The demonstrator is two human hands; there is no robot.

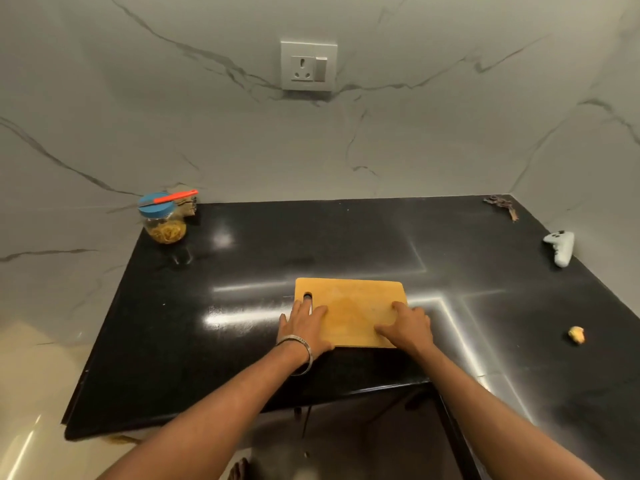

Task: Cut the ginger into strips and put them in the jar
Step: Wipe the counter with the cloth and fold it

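- While both hands rest on a wooden board near the front of a glossy black tabletop [346,237], the task's things sit well apart to either side.
- Far left, at the back corner: a clear jar [164,223] with a blue lid, upright, with yellow strips already inside. It looks light and smooth-sided, so it is probably best held round the body while the lid is turned.
- Across the jar's lid lies a small knife [169,198] with an orange-red handle pointing right. The handle is the safe place to take it; the thin blade overhangs the lid to the left.
- Centre: the cutting board [356,306], flat, stiff and bare, with a handle slot at its left end.
- The left hand [303,327], a bangle on its wrist, lies flat with straight fingers on the board's left end, holding nothing.
- The right hand [407,329] presses the board's right side with spread fingers, also holding nothing.
- Far right, near the tabletop's edge: a small yellowish ginger piece [576,334], alone. It is likely firm, knobbly and light, perhaps damp and slippery where peeled; a fingertip pinch across its sides should lift it.
- Back right: a white game controller [560,247] by the wall.
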